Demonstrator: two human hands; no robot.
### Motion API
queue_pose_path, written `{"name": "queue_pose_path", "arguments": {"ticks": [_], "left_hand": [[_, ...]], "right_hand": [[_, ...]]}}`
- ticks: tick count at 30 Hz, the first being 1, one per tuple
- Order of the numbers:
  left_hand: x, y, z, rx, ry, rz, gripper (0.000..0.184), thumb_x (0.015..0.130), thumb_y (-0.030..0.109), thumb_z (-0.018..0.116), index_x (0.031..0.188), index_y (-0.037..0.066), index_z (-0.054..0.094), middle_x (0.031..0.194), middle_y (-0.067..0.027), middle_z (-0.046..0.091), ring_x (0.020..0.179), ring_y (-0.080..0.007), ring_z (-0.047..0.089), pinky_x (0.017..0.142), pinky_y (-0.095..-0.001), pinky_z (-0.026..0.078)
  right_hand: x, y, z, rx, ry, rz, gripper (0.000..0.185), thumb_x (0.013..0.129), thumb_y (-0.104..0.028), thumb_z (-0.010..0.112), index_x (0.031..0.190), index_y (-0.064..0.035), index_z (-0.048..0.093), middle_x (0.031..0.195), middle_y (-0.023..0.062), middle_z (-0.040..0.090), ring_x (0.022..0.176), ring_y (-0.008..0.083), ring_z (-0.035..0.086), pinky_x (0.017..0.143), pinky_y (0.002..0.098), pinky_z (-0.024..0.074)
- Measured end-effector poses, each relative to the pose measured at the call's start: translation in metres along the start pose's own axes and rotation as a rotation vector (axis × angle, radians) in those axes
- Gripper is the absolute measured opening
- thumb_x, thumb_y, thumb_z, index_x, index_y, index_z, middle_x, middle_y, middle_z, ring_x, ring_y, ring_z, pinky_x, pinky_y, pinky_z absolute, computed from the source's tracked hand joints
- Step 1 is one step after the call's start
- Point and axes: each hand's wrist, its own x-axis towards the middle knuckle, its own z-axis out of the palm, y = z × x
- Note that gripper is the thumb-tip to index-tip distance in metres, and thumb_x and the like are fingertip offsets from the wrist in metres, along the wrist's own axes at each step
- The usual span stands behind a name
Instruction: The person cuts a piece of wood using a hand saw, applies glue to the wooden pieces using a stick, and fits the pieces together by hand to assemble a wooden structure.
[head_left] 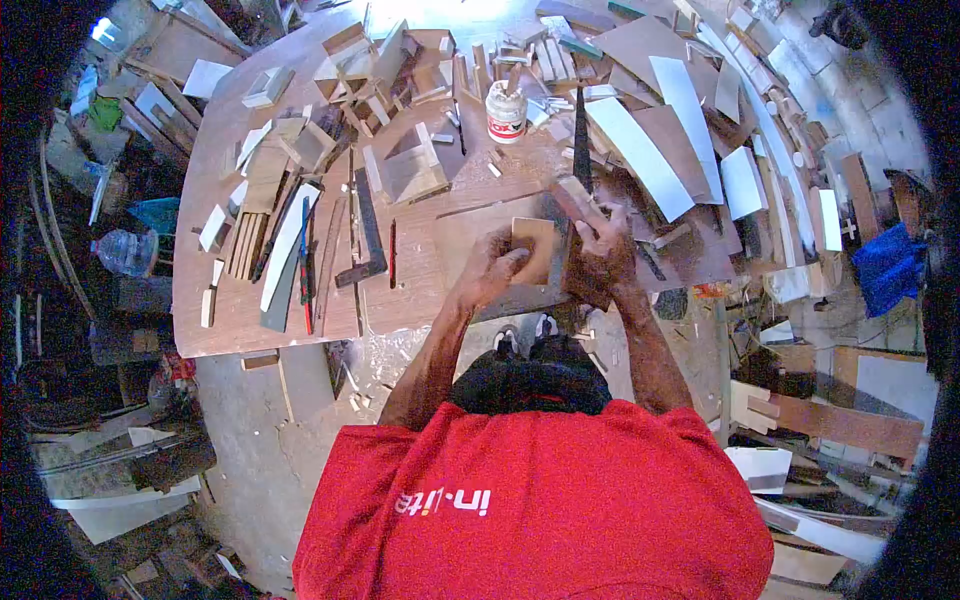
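Tan wood, that small flat rectangular piece (536, 250): what might go wrong with it?

It could twist or slip, I'd judge, because the left hand (487, 265) grips it by one side only, over the near part of the brown wooden table (420, 285). Knocking the long dark tapered strip (581, 145) is another risk, with the right hand (608, 242) so near it.

And the fingers?

Left ones are narrowly closed, thumb against the tan piece's face. Right ones curl round a light-brown oblong wooden block (576, 198); how tightly, I cannot tell.
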Motion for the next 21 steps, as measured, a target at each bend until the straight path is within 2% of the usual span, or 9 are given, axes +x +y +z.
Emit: {"name": "queue_pose_path", "arguments": {"ticks": [1, 2, 6, 8, 11, 15, 17, 19, 21], "left_hand": [[0.004, 0.002, 0.001, 0.029, 0.061, 0.004, 0.029, 0.089, 0.01, 0.051, 0.115, -0.002, 0.058, 0.108, -0.0094, 0.064, 0.098, -0.0179, 0.06, 0.088, -0.0326, 0.049], [0.001, 0.002, 0.002, 0.057, 0.124, -0.004, 0.028, 0.089, 0.009, 0.051, 0.114, -0.002, 0.059, 0.107, -0.0092, 0.064, 0.097, -0.0181, 0.06, 0.088, -0.0328, 0.049], [0.002, 0.011, 0.005, 0.0, 0.071, -0.057, 0.03, 0.087, 0.007, 0.052, 0.115, -0.002, 0.057, 0.11, -0.0098, 0.063, 0.098, -0.0201, 0.06, 0.09, -0.033, 0.048], [0.001, 0.009, 0.003, -0.04, -0.057, 0.141, 0.034, 0.085, 0.007, 0.054, 0.117, -0.002, 0.056, 0.114, -0.0107, 0.061, 0.102, -0.0216, 0.059, 0.092, -0.0329, 0.046], [0.005, 0.013, 0.005, -0.174, -0.081, 0.041, 0.037, 0.083, 0.01, 0.056, 0.119, -0.002, 0.054, 0.117, -0.0123, 0.06, 0.106, -0.0228, 0.057, 0.094, -0.0347, 0.045], [-0.003, 0.016, -0.002, -0.024, -0.071, -0.022, 0.039, 0.083, 0.01, 0.057, 0.119, -0.003, 0.054, 0.118, -0.013, 0.06, 0.109, -0.0226, 0.056, 0.095, -0.0352, 0.045], [0.002, -0.003, 0.0, -0.086, -0.14, 0.133, 0.04, 0.083, 0.011, 0.057, 0.12, -0.004, 0.053, 0.121, -0.0139, 0.058, 0.112, -0.023, 0.055, 0.096, -0.0353, 0.045], [-0.003, -0.004, 0.003, -0.078, -0.081, 0.133, 0.041, 0.082, 0.004, 0.054, 0.123, -0.003, 0.052, 0.12, -0.0121, 0.058, 0.108, -0.0215, 0.056, 0.094, -0.0336, 0.045], [-0.003, 0.003, 0.0, -0.075, -0.013, 0.142, 0.044, 0.082, -0.002, 0.051, 0.125, -0.002, 0.05, 0.119, -0.0102, 0.059, 0.105, -0.0199, 0.057, 0.092, -0.032, 0.046]], "right_hand": [[0.005, -0.002, -0.006, 0.03, 0.025, -0.005, 0.027, 0.079, -0.02, 0.065, 0.104, -0.0091, 0.069, 0.115, 0.0208, 0.052, 0.103, 0.0378, 0.053, 0.088, 0.0428, 0.0465], [-0.007, -0.012, -0.008, -0.013, -0.002, -0.028, 0.043, 0.082, -0.017, 0.06, 0.125, -0.0131, 0.058, 0.112, 0.0225, 0.053, 0.1, 0.0379, 0.053, 0.088, 0.0453, 0.0435], [-0.027, -0.035, 0.0, -0.002, 0.002, -0.177, 0.043, 0.083, -0.013, 0.062, 0.126, -0.0159, 0.059, 0.115, 0.0204, 0.051, 0.098, 0.0373, 0.054, 0.084, 0.0424, 0.0464], [-0.016, -0.037, 0.007, 0.025, 0.0, -0.123, 0.043, 0.082, -0.014, 0.063, 0.125, -0.0159, 0.06, 0.113, 0.0206, 0.051, 0.098, 0.0374, 0.054, 0.084, 0.042, 0.0464], [-0.013, -0.042, 0.005, 0.065, -0.064, -0.051, 0.042, 0.082, -0.015, 0.063, 0.124, -0.0152, 0.061, 0.109, 0.0209, 0.051, 0.099, 0.0373, 0.053, 0.085, 0.042, 0.0463], [-0.02, -0.052, -0.001, 0.113, -0.078, -0.075, 0.039, 0.084, -0.016, 0.062, 0.122, -0.0116, 0.061, 0.109, 0.0236, 0.05, 0.098, 0.0397, 0.054, 0.083, 0.0429, 0.0467], [-0.001, -0.037, 0.01, 0.089, -0.009, -0.098, 0.039, 0.083, -0.014, 0.062, 0.122, -0.0127, 0.062, 0.105, 0.024, 0.052, 0.096, 0.0406, 0.054, 0.082, 0.0434, 0.0466], [0.018, -0.036, 0.011, 0.051, -0.176, 0.21, 0.039, 0.083, -0.015, 0.062, 0.122, -0.0135, 0.062, 0.099, 0.0234, 0.055, 0.096, 0.04, 0.055, 0.083, 0.0433, 0.0459], [0.015, -0.027, 0.015, 0.093, -0.123, 0.166, 0.039, 0.083, -0.017, 0.063, 0.123, -0.0151, 0.062, 0.095, 0.022, 0.057, 0.097, 0.0378, 0.055, 0.083, 0.0435, 0.0454]]}}
